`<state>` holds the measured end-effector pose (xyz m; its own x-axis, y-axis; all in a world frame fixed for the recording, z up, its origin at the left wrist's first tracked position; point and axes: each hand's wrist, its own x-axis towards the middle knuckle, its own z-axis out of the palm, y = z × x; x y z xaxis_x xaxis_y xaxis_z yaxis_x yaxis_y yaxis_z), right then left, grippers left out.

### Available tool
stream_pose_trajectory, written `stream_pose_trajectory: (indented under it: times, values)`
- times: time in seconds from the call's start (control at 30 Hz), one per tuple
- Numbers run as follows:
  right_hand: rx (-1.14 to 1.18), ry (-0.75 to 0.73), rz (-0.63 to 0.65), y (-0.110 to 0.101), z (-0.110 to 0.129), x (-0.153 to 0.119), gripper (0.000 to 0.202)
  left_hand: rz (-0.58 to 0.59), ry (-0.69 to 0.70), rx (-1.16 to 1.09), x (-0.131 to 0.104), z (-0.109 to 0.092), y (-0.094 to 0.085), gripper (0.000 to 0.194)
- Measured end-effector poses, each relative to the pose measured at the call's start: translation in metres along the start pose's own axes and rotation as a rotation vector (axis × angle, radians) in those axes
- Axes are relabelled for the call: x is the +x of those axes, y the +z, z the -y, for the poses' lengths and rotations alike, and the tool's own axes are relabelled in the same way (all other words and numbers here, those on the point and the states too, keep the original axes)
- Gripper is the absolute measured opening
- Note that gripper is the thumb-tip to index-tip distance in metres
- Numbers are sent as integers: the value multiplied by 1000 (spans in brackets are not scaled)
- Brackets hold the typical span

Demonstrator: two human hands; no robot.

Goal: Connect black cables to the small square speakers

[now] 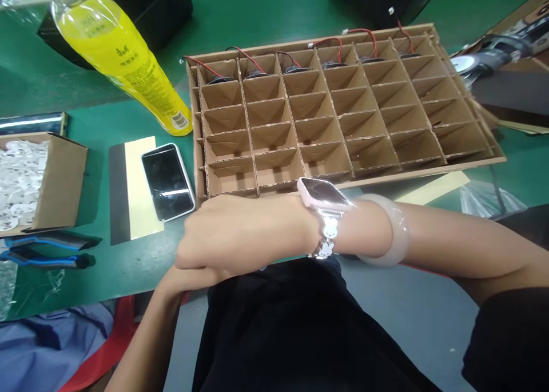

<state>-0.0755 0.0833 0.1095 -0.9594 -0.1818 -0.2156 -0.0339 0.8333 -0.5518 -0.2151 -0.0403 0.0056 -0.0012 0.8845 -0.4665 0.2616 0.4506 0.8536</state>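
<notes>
My right hand [244, 232] reaches across from the right with its back up and its fingers curled down. A pink-cased watch [323, 194] and a pale bangle [388, 229] circle its wrist. It closes over my left hand [171, 283], which comes up from the lower left; the left fingers are hidden beneath. Just beyond both hands lies a divided cardboard box [317, 123]. Along its far row, several cells hold small dark round parts [334, 64] with red and black wires. A phone [168, 181] with a pale edge lies left of the box.
A bottle of yellow drink [124, 60] leans at the box's left. A carton of white plastic pieces [64, 180] and blue-handled pliers [47, 249] lie at the left. Black bins [386, 0] stand behind. A black-and-cream sheet [137, 191] lies under the phone on the green table [257, 8].
</notes>
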Motion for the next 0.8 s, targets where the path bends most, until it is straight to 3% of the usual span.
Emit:
stream_pose_trajectory:
  times: [0.13,0.3,0.47,0.67,0.8]
  values:
    - [4,-6,-63,4,-2,-1,15,184,13,107,-1,-4,5,8]
    - [97,37,-67,10,-9,-3,13,287,31,122,-6,-16,12,21]
    - [135,138,-129,16,-11,-3,14,403,3,51,-7,-13,9,28]
    - [156,183,-199,22,-11,-7,16,441,10,-10,-6,-15,11,30]
    - [194,233,-232,27,-12,-8,15,419,24,-47,-7,-15,14,19]
